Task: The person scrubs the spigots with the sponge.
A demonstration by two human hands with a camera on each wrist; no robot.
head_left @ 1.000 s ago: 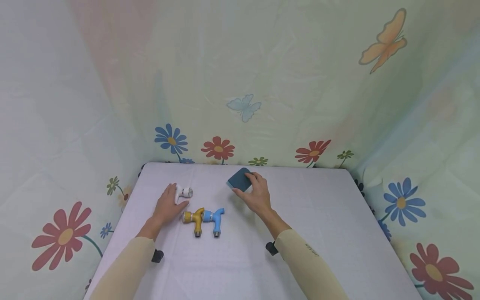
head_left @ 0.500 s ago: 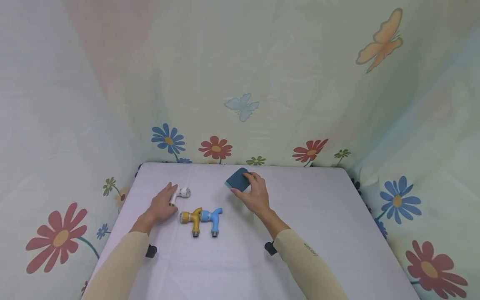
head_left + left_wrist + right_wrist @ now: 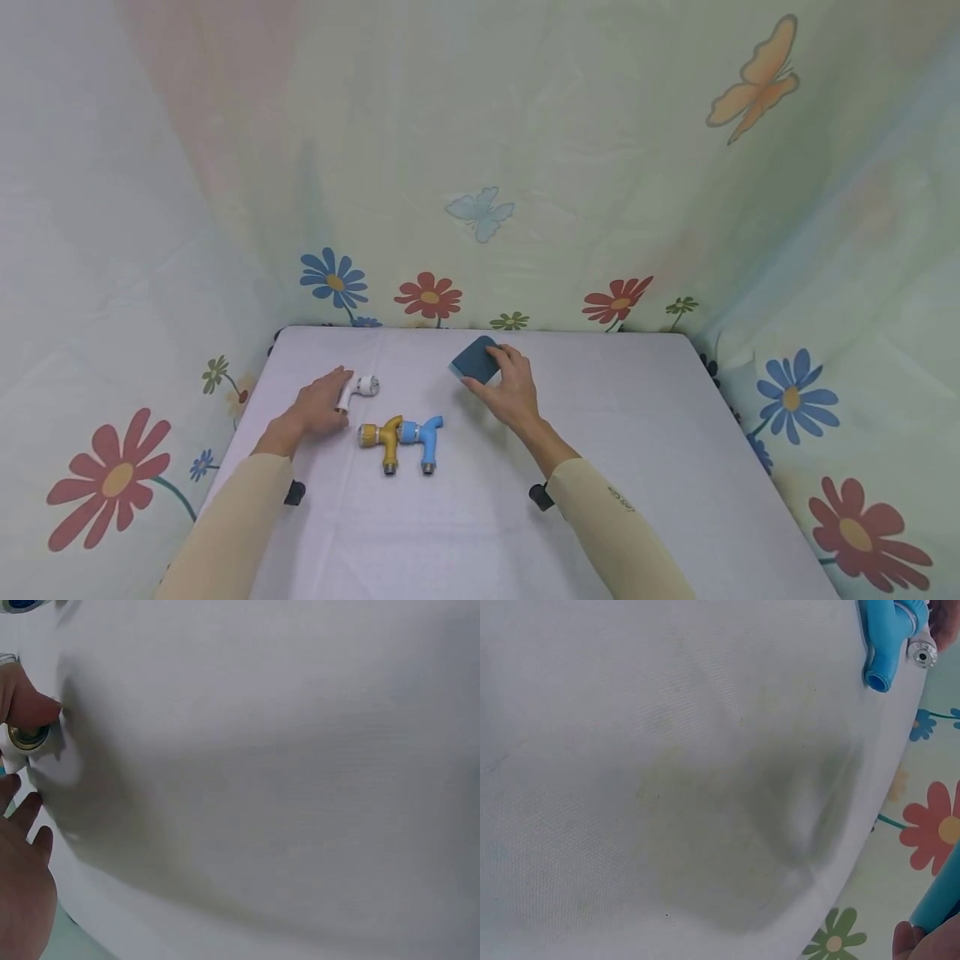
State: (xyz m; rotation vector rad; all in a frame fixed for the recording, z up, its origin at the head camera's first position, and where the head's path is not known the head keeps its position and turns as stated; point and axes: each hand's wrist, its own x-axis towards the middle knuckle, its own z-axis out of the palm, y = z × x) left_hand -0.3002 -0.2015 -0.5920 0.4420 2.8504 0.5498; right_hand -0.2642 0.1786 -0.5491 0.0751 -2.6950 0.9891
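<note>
My left hand [image 3: 318,406] lies beside a white tap [image 3: 365,385] on the table, its thumb near the tap's threaded end and its fingertips at the far side. In the left wrist view the thumb [image 3: 30,706] overlaps that end; firm contact is unclear. A gold tap [image 3: 388,437] and a blue tap [image 3: 430,437] lie side by side, nearer the front. My right hand [image 3: 517,392] holds a dark teal, flat-sided object [image 3: 477,358] above the table between thumb and fingers. Its kind is unclear; the right wrist view shows only a smooth teal part [image 3: 936,900].
A white cloth covers the table [image 3: 637,433]. Right behind its back edge hangs a flowered curtain [image 3: 525,250], which also encloses both sides. A black wrist-worn piece [image 3: 540,497] sticks out at the right wrist.
My left hand has shifted slightly left and toward me. The white tap's stem has turned, its threaded end now nearer me and showing more. My right hand holds its object almost still.
</note>
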